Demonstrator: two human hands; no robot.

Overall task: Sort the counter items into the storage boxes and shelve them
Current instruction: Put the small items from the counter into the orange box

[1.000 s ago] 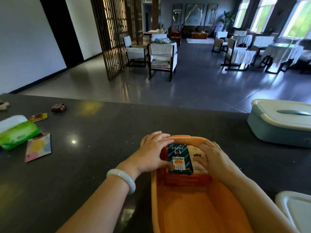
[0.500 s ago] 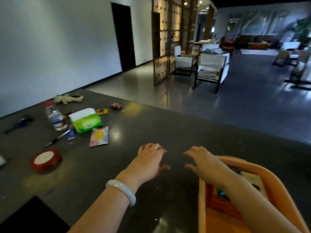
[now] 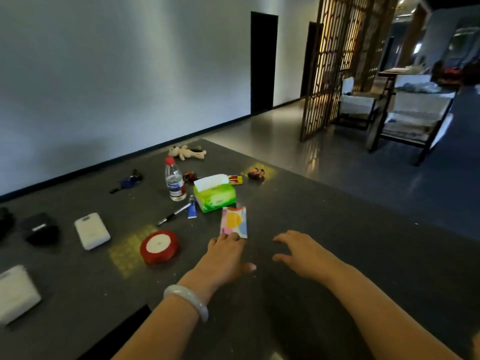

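The left hand (image 3: 223, 258), fingers spread, is touching the near end of the flat colourful paper packet (image 3: 233, 221), lying lengthwise away; the right hand (image 3: 304, 253) is hovering open.

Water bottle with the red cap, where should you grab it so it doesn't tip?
Grip the water bottle around its labelled middle, coming from the side nearest the person. It stands upright and tall, so a low, level grip likely keeps it steady. The green tissue box crowds its right side.
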